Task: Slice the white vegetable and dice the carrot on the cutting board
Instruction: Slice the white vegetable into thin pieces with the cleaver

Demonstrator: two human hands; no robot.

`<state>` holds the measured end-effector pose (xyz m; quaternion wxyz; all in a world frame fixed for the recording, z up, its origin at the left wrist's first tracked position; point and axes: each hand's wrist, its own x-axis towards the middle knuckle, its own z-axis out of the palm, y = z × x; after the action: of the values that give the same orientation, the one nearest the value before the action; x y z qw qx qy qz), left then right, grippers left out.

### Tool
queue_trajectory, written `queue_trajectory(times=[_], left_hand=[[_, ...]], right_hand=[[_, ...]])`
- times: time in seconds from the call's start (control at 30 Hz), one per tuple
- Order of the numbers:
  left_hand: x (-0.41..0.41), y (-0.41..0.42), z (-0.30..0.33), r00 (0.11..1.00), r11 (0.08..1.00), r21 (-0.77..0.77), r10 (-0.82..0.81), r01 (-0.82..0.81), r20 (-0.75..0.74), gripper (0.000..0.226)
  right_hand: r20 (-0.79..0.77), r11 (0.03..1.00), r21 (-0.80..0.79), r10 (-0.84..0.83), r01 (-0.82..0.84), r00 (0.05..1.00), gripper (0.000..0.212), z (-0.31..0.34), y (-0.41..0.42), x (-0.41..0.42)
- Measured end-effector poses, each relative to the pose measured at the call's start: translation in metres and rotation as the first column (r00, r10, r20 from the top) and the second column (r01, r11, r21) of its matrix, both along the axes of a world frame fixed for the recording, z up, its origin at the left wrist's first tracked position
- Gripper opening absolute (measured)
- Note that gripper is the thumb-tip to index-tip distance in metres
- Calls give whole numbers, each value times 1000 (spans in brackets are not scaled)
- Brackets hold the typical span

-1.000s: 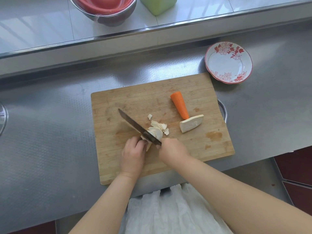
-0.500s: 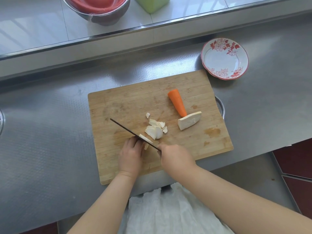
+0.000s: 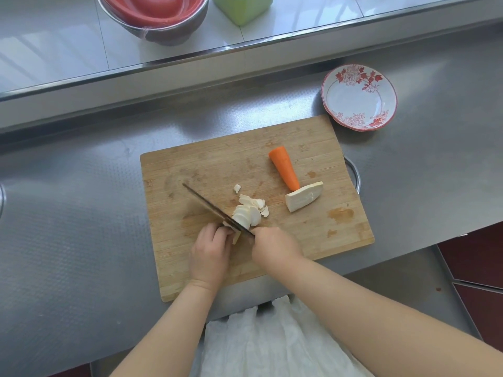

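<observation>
Cutting board (image 3: 190,172): rectangular, wooden, lying flat. Carrot (image 3: 284,167): whole orange piece, lying near the board's right half, narrow end touching the uncut white vegetable half (image 3: 303,196). White slices (image 3: 249,212): fanned pile near the board's centre, with one small scrap (image 3: 237,188) just behind it.

Orange carrot (image 3: 284,167); white slices (image 3: 249,212); red-flowered white plate (image 3: 358,97).

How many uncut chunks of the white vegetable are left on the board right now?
2. One large chunk lies at the carrot's near end. The other, a small piece, sits under the left hand's fingertips at the knife; most of it is hidden.
</observation>
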<state>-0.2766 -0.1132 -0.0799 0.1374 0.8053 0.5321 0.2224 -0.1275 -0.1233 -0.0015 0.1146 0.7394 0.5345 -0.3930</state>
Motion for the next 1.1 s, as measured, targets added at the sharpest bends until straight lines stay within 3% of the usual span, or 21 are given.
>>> queue_trajectory(times=[0.13,0.37,0.63,0.93,1.1], left_hand=[[-2,0,2,998,998,-35,-52,54,42,19],[-2,0,-2,1000,1000,-25,7,-7,-15,27],[-2,2,5,1000,1000,-22,-4,4,-21,34],[-4,1,6,998,998,-56,-33,30,-48,21],[-7,1,9,997,995,-59,-82,82,-11,22]], right_hand=[[-149,978,-33,-207,204,967,26,-2,5,15],[74,970,158,174,-184,982,22,17,-24,7],[51,990,52,130,-132,990,25,26,-22,-4],[-18,999,-25,-27,27,999,19,6,-2,2],[-231,941,-94,-338,325,912,29,-3,6,16]])
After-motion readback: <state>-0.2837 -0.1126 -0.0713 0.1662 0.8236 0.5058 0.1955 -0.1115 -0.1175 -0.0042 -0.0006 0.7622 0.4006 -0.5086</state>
